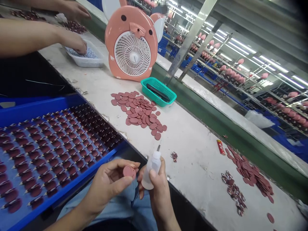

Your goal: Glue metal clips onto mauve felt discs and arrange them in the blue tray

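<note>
Between the thumb and fingers of my left hand [108, 181] is a small reddish-brown oval disc [129, 172], its flat face turned up. My right hand [157, 183] grips a translucent squeeze bottle [152, 170] with a thin metal needle tip that points up and away. Both hands are close together over my lap, at the table's near edge, and the bottle is apart from the disc. Past the bottle lies a loose pile of similar discs [141, 110]. A little cluster of small dark and white pieces [174, 156] sits right of the needle.
At left, a blue tray [96, 163] holds rows of discs with small parts attached. A pink animal-shaped fan [131, 45] and a green basket [158, 91] stand behind the pile. A co-worker's hand [75, 43] reaches into a white tray [88, 62]. More discs [252, 173] lie right.
</note>
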{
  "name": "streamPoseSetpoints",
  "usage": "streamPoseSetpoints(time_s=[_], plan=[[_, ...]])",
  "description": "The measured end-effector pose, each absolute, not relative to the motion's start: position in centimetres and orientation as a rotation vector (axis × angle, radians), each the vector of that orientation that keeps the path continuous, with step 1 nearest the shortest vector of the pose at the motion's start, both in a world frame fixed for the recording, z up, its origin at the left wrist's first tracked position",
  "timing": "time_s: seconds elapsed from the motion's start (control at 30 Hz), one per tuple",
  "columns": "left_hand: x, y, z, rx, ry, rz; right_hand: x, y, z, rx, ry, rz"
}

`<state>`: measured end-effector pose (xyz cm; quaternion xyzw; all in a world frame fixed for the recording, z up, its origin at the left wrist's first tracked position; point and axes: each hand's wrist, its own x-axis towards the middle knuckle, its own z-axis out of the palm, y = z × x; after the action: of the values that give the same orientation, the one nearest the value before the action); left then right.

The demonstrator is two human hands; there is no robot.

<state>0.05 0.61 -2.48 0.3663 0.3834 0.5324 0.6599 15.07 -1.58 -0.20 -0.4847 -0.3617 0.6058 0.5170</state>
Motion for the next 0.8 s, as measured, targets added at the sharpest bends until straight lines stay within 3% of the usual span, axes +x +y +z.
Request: streamPoseSetpoints(time_s=[0.2,0.47,0.63,0.8], plan=[[-1.2,0.3,-1.9,0.465,0.773,1.090,18.4,-4.1,0.7,-1.579,-0.957,1.039],[-0.6,-0.5,-2.2,0.360,0.625,1.020,19.4,-5.4,0.8,-1.097,-0.826,0.898],[-0.8,-1.1,-1.7,0.455,0.639,1.008,16.3,-5.8,0.3,-1.165,-1.116,0.309],[-0.9,-1.2,-2.2,0.571,0.631,1.058,15.8,-5.9,0.3,-1.248,-1.272,0.030]])
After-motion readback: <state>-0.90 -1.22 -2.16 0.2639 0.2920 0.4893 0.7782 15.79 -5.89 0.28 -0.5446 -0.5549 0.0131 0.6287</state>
